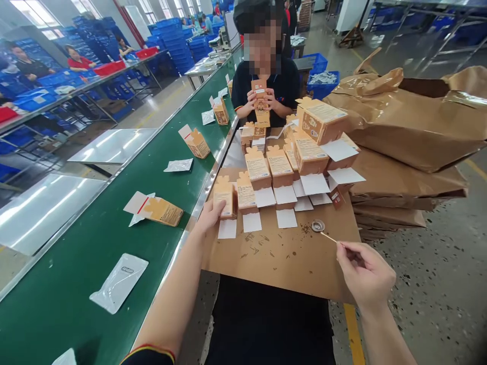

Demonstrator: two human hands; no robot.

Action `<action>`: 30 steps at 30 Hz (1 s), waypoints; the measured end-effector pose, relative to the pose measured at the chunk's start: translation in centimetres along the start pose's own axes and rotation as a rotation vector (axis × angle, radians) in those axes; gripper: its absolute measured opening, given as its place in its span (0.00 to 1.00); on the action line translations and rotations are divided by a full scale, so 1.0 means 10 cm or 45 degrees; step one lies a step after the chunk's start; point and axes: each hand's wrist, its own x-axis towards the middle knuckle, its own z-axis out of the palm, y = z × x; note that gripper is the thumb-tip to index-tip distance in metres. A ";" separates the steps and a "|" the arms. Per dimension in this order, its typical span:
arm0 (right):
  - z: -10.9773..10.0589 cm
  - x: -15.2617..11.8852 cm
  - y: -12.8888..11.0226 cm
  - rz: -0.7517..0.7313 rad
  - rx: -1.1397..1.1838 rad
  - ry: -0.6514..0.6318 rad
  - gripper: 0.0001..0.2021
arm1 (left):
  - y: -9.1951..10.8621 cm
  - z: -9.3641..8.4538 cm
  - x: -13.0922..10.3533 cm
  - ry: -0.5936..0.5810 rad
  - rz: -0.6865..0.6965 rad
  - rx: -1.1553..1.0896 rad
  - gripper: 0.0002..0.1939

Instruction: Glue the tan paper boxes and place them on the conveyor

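Observation:
My left hand (210,215) is closed on the leftmost orange box (224,198), which stands at the cardboard's left edge with its white flap hanging toward me. To the right, my right hand (365,271) pinches a thin stick (329,236). The stick's far end touches or hovers at the rim of a small round dish (318,226); which one is not clear. Several more orange boxes (279,167) with open tops and white flaps stand grouped and partly stacked on the brown cardboard (274,256). Dark specks and smears mark the cardboard near the dish.
On the left, a green conveyor (81,253) carries open boxes and silver pouches (120,281). A person (266,91) across the cardboard holds a box in both hands. Large brown wrapped stacks (411,121) stand at the right.

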 end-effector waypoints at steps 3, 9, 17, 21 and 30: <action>0.08 0.14 0.09 -0.046 -0.069 -0.040 0.13 | -0.07 -0.27 -0.34 0.063 -0.176 -0.204 0.38; 0.24 0.23 0.26 0.015 -0.153 -0.251 0.16 | -0.04 -0.36 -0.88 0.070 -0.245 -0.431 0.47; 0.20 0.25 0.26 0.024 -0.140 -0.242 0.15 | -0.29 -0.02 -1.17 -0.014 -0.277 -0.298 0.49; 0.24 0.01 -0.11 0.072 0.091 -0.148 0.09 | -0.31 -0.03 -1.14 0.006 -0.239 -0.225 0.48; 1.22 -0.80 -0.86 0.105 0.504 -0.698 0.12 | -0.28 -0.03 -1.16 -0.022 -0.252 -0.201 0.45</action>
